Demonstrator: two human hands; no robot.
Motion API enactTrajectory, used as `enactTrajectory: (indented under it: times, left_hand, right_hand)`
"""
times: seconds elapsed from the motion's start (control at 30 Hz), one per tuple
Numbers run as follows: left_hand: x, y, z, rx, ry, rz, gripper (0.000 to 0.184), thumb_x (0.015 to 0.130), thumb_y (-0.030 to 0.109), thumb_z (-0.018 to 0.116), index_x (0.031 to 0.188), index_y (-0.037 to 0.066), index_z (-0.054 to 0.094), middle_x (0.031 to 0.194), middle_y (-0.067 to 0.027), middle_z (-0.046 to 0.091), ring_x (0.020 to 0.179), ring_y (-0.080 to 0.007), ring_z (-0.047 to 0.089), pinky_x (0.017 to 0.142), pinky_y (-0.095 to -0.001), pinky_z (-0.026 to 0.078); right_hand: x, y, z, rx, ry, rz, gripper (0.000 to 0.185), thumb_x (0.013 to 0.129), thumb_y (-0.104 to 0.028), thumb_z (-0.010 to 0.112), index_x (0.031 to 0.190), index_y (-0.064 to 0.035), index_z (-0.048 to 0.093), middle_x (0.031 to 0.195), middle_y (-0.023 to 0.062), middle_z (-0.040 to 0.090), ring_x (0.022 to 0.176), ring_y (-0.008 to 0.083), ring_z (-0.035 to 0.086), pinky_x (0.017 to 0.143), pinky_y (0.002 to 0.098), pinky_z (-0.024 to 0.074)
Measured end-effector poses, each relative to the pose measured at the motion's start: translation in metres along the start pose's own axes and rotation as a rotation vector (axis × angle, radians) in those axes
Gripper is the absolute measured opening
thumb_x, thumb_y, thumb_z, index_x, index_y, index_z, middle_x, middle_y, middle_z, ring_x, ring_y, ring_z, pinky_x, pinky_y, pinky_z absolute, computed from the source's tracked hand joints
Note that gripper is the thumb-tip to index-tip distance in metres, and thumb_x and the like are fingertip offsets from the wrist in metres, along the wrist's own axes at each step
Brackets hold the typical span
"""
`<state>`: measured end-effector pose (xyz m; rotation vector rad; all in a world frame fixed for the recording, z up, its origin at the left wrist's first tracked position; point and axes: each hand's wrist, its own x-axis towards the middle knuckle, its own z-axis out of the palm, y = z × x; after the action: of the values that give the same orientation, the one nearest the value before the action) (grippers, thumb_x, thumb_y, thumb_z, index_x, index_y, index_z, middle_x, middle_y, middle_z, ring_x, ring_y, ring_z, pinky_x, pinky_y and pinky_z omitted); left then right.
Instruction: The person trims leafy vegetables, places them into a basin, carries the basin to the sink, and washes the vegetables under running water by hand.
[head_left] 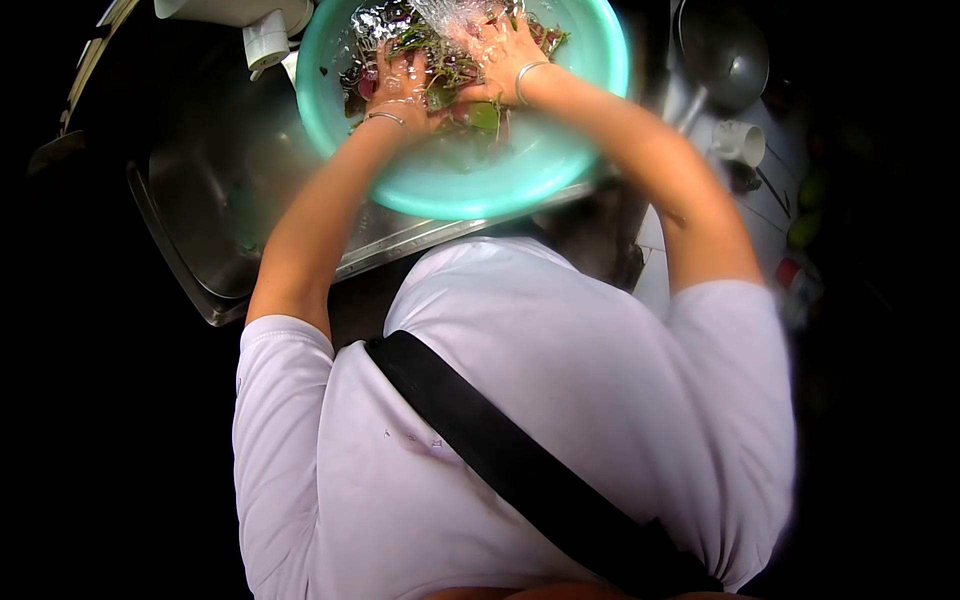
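A mint-green plastic basin (470, 200) holds water and leafy greens (483, 117) with reddish-purple and green leaves and thin stems. Both my hands are down in it. My left hand (402, 85) lies over the greens on the left side, fingers extended and partly under the water. My right hand (503, 58) is to its right with the fingers spread among the stems, under splashing water (445, 15) at the top. Neither hand shows a clear grip on any leaf. A thin bracelet circles each wrist.
The basin rests over a stainless steel sink (200, 190), whose bowl shows at left. A white fixture (265, 40) stands at upper left. On the white tiles at right are a dark pan (722, 55) and a white cup (738, 143).
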<state>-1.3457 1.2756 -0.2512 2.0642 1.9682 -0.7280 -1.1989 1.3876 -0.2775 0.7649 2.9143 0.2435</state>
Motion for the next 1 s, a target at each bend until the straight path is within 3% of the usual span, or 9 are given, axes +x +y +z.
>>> enactTrajectory:
  times: [0.23, 0.33, 0.43, 0.5, 0.57, 0.73, 0.83, 0.87, 1.0]
  left_hand:
    - [0.006, 0.003, 0.014, 0.057, 0.029, -0.072, 0.085, 0.079, 0.062, 0.039, 0.139, 0.004, 0.020, 0.142, -0.0239, 0.015, 0.133, -0.0391, 0.005, 0.103, -0.0559, -0.016]
    - [0.009, -0.002, 0.017, -0.021, 0.008, 0.010, 0.089, 0.079, 0.060, 0.042, 0.139, 0.001, 0.014, 0.142, -0.0250, 0.012, 0.133, -0.0387, 0.002, 0.103, -0.0550, -0.016]
    - [0.009, -0.002, 0.035, -0.168, 0.191, -0.070, 0.091, 0.078, 0.059, 0.046, 0.140, 0.001, 0.010, 0.143, -0.0245, 0.008, 0.134, -0.0382, -0.002, 0.104, -0.0530, -0.015]
    - [0.039, -0.008, 0.099, -0.877, 0.355, 0.066, 0.093, 0.077, 0.058, 0.049, 0.140, 0.002, 0.008, 0.144, -0.0239, 0.005, 0.134, -0.0377, -0.004, 0.105, -0.0520, -0.014]
    - [0.037, -0.010, 0.086, -1.071, 0.340, 0.108, 0.095, 0.077, 0.058, 0.050, 0.140, 0.002, 0.007, 0.144, -0.0239, 0.004, 0.134, -0.0374, -0.005, 0.105, -0.0515, -0.014]
    - [-0.010, -0.002, -0.031, -0.265, -0.124, -0.037, 0.098, 0.075, 0.059, 0.052, 0.140, 0.001, 0.006, 0.143, -0.0255, 0.005, 0.134, -0.0370, -0.008, 0.104, -0.0516, -0.016]
    - [-0.009, -0.003, -0.030, -0.164, -0.108, -0.033, 0.098, 0.074, 0.059, 0.053, 0.140, 0.004, 0.006, 0.144, -0.0248, 0.006, 0.134, -0.0375, -0.010, 0.106, -0.0502, -0.013]
    - [-0.016, -0.003, -0.042, -0.207, -0.122, -0.058, 0.099, 0.073, 0.055, 0.059, 0.141, 0.006, 0.006, 0.144, -0.0233, 0.007, 0.134, -0.0376, -0.009, 0.109, -0.0466, -0.003]
    - [-0.026, -0.012, -0.050, -0.439, -0.114, -0.079, 0.101, 0.070, 0.043, 0.068, 0.141, 0.007, 0.006, 0.144, -0.0225, 0.007, 0.134, -0.0382, -0.002, 0.109, -0.0417, 0.016]
  right_hand:
    - [-0.005, 0.001, -0.008, 0.131, -0.002, -0.007, 0.091, 0.069, -0.069, 0.050, 0.141, -0.0217, 0.017, 0.141, 0.0169, 0.024, 0.131, 0.0416, 0.017, 0.103, 0.0585, 0.0150]
    - [-0.005, 0.001, -0.009, 0.128, 0.040, 0.004, 0.092, 0.069, -0.069, 0.050, 0.140, -0.0211, 0.017, 0.141, 0.0175, 0.023, 0.131, 0.0417, 0.015, 0.103, 0.0584, 0.0157]
    - [-0.003, 0.000, -0.003, 0.093, 0.052, 0.006, 0.093, 0.069, -0.069, 0.051, 0.141, -0.0205, 0.017, 0.141, 0.0178, 0.023, 0.131, 0.0419, 0.015, 0.103, 0.0580, 0.0161]
    - [-0.005, -0.001, -0.009, 0.092, 0.004, 0.009, 0.093, 0.069, -0.069, 0.050, 0.141, -0.0202, 0.017, 0.141, 0.0179, 0.023, 0.131, 0.0421, 0.015, 0.103, 0.0579, 0.0159]
    - [-0.005, 0.000, -0.021, 0.094, -0.054, 0.003, 0.094, 0.069, -0.070, 0.049, 0.141, -0.0201, 0.016, 0.141, 0.0181, 0.023, 0.130, 0.0421, 0.015, 0.103, 0.0580, 0.0155]
    - [-0.004, 0.002, -0.032, 0.130, -0.144, -0.016, 0.092, 0.071, -0.070, 0.047, 0.141, -0.0190, 0.015, 0.141, 0.0195, 0.022, 0.131, 0.0421, 0.014, 0.104, 0.0579, 0.0112]
    - [-0.003, -0.001, -0.040, 0.096, -0.199, 0.000, 0.095, 0.070, -0.071, 0.047, 0.141, -0.0177, 0.014, 0.142, 0.0195, 0.021, 0.131, 0.0423, 0.013, 0.104, 0.0576, 0.0109]
    - [-0.004, -0.001, -0.035, 0.139, -0.128, -0.014, 0.098, 0.069, -0.072, 0.047, 0.141, -0.0159, 0.013, 0.142, 0.0196, 0.020, 0.131, 0.0427, 0.012, 0.104, 0.0575, 0.0107]
    - [-0.002, -0.004, -0.046, 0.101, -0.134, -0.015, 0.098, 0.070, -0.072, 0.045, 0.142, -0.0146, 0.012, 0.143, 0.0190, 0.018, 0.131, 0.0428, 0.013, 0.105, 0.0566, 0.0115]
